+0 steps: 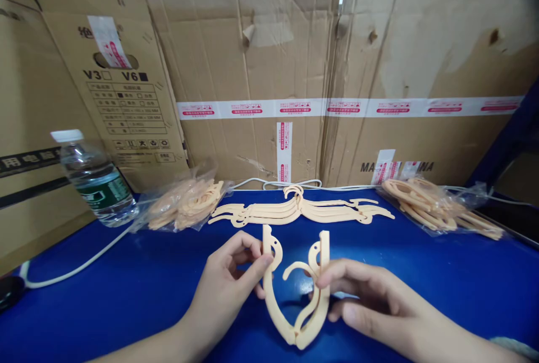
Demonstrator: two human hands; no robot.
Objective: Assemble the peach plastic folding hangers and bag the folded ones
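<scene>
Between my hands is a cream plastic folding hanger (pixel 275 308), its two arms bent upward into a V and its curved hook lying between them. My left hand (pixel 233 276) pinches the left arm near its upper end, thumb in front. The fingers of my right hand (pixel 364 295) grip the right arm at about mid-height. The joint of the two arms is at the bottom, nearest me. Just beyond, several unfolded hangers (pixel 269 212) of the same kind lie stacked on the blue table (pixel 168 273), their hooks pointing away from me.
Clear plastic bags of folded hanger parts lie at left (pixel 189 203) and right (pixel 425 203). A water bottle (pixel 99 183) stands at the left. A white cable (pixel 80 279) runs along the left and back. Cardboard boxes (pixel 252 71) wall off the back.
</scene>
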